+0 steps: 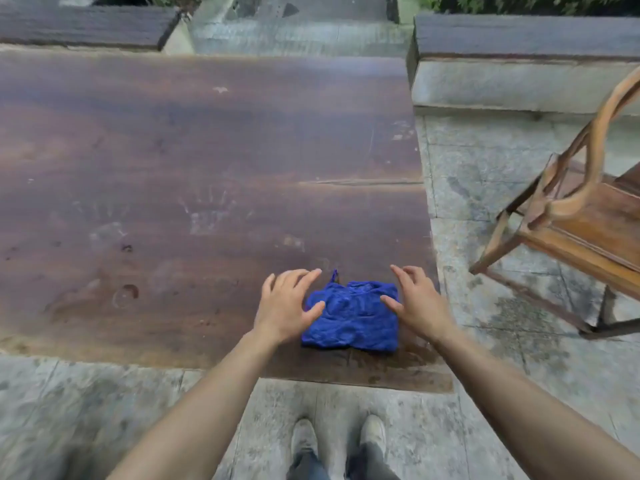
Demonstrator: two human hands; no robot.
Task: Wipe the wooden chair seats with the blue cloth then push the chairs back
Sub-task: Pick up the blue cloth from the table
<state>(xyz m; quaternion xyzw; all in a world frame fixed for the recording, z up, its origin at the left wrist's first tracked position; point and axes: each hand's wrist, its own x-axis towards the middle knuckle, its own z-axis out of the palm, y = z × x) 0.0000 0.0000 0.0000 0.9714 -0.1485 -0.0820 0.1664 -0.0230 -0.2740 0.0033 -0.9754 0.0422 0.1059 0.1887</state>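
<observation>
A folded blue cloth (pixel 351 318) lies on the dark wooden table (pixel 207 168) near its front right corner. My left hand (pixel 285 304) hovers at the cloth's left edge with fingers spread, thumb over the cloth. My right hand (pixel 417 301) is at the cloth's right edge, fingers spread, thumb over the cloth. Neither hand grips it. A wooden chair (pixel 581 216) with a curved back stands on the stone floor to the right of the table, turned away from it, its seat partly cut off by the frame edge.
The stone floor (pixel 485 188) runs between table and chair. Low stone walls with dark wooden caps (pixel 519 39) stand at the back. My feet (pixel 339 441) are just in front of the table's near edge.
</observation>
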